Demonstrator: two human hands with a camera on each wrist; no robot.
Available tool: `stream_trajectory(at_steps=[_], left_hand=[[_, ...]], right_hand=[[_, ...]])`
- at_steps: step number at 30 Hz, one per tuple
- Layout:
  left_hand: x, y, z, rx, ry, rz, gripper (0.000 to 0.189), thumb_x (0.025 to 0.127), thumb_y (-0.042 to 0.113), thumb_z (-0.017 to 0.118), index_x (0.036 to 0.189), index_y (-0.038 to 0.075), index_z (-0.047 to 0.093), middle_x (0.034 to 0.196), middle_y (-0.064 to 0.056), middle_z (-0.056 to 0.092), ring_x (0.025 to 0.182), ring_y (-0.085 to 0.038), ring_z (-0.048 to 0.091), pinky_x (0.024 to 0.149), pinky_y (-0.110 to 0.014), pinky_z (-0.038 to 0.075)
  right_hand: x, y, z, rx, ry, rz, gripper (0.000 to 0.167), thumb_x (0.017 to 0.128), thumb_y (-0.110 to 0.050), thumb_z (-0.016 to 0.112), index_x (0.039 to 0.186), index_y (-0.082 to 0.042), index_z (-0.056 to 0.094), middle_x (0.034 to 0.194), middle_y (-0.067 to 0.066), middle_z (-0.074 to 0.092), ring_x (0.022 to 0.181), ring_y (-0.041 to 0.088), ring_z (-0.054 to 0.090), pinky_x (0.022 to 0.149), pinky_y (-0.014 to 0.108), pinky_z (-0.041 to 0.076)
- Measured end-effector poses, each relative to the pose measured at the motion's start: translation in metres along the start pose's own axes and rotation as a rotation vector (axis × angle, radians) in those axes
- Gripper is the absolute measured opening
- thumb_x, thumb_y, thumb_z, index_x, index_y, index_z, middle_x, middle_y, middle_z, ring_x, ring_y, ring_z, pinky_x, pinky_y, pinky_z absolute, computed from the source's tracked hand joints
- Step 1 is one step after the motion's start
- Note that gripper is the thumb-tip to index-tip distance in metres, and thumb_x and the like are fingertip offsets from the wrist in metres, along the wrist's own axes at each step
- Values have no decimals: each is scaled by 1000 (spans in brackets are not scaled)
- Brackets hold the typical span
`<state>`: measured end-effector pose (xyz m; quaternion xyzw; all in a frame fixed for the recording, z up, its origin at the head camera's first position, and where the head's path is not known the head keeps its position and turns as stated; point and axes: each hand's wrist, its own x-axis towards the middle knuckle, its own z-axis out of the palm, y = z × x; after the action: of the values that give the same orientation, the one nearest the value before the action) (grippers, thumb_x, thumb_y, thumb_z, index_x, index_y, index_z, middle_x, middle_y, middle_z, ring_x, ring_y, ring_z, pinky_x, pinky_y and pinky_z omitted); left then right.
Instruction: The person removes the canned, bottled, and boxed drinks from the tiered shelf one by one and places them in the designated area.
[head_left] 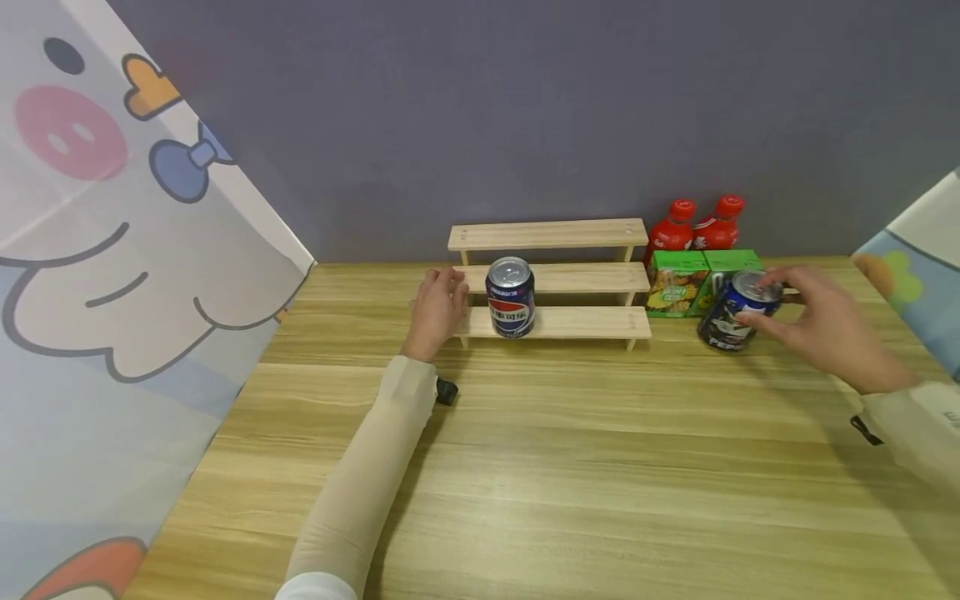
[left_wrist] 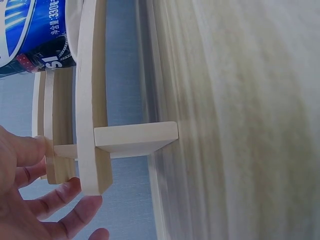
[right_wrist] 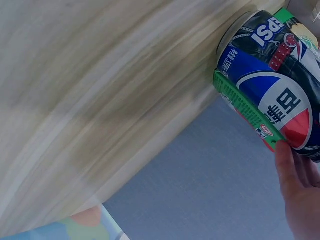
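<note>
A three-tier wooden step rack (head_left: pixel 585 322) stands at the back of the table. On its lowest tier sits an upright dark-blue Pepsi can (head_left: pixel 511 300). At the rack's left end is my left hand (head_left: pixel 437 310); in the left wrist view its thumb (left_wrist: pixel 31 150) touches the end of a board, with the fingers loosely bent beside it. My right hand (head_left: pixel 817 329) holds a second Pepsi can (head_left: pixel 726 323) near its top, in front of the green drink cartons (right_wrist: pixel 245 102). Whether that can's base touches the table, I cannot tell.
Two red-capped bottles (head_left: pixel 681 218) stand behind the cartons, right of the rack. A grey wall (head_left: pixel 525 108) closes off the back. Cartoon-printed panels (head_left: pixel 150 333) flank both sides. The wood-grain table (head_left: pixel 570 475) spreads out in front.
</note>
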<state>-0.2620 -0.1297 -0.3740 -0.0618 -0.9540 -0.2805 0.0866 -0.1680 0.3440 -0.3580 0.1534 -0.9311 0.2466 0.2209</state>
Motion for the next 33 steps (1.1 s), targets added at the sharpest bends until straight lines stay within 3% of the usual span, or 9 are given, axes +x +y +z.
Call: stream_trajectory(at_steps=[6, 13, 16, 19, 22, 33], left_hand=[[-1, 0, 0, -4, -3, -3, 28, 100, 29, 47, 122, 13, 55, 117, -8, 49, 107, -30, 50, 87, -54, 34], [-1, 0, 0, -7, 2, 3, 27, 100, 28, 48, 121, 12, 55, 117, -9, 49, 107, -31, 50, 85, -54, 35], [-1, 0, 0, -6, 0, 3, 27, 100, 29, 48, 121, 13, 55, 118, -9, 49, 108, -31, 50, 86, -55, 35], [-1, 0, 0, -8, 3, 4, 27, 100, 29, 48, 121, 13, 55, 118, -9, 49, 108, -31, 50, 87, -56, 35], [-1, 0, 0, -9, 7, 5, 27, 100, 29, 48, 121, 13, 56, 117, -9, 49, 108, -31, 50, 87, -56, 35], [-1, 0, 0, -12, 17, 12, 26, 100, 27, 48, 119, 12, 56, 115, -10, 50, 106, -31, 51, 87, -57, 35]], right_hand=[[0, -1, -1, -4, 12, -2, 49, 69, -10, 84, 108, 2, 58, 120, 22, 54, 97, 32, 49, 82, 6, 25], [6, -7, -5, 6, 105, -106, 57, 60, -4, 87, 110, 2, 59, 118, 19, 57, 110, 16, 45, 92, 11, 23], [9, -15, -8, 16, 109, -130, 55, 61, -5, 86, 110, 1, 61, 119, 20, 56, 112, 25, 46, 99, 18, 24], [11, -25, -10, 17, 82, -122, 52, 66, -10, 85, 111, 1, 61, 122, 21, 54, 113, 37, 45, 104, 32, 26], [14, -37, -10, 16, 55, -113, 52, 69, -11, 84, 113, 2, 60, 125, 22, 52, 114, 41, 43, 103, 46, 28], [30, -65, 5, 45, 19, -192, 56, 66, -11, 86, 115, 0, 59, 127, 16, 51, 117, 35, 43, 94, 51, 35]])
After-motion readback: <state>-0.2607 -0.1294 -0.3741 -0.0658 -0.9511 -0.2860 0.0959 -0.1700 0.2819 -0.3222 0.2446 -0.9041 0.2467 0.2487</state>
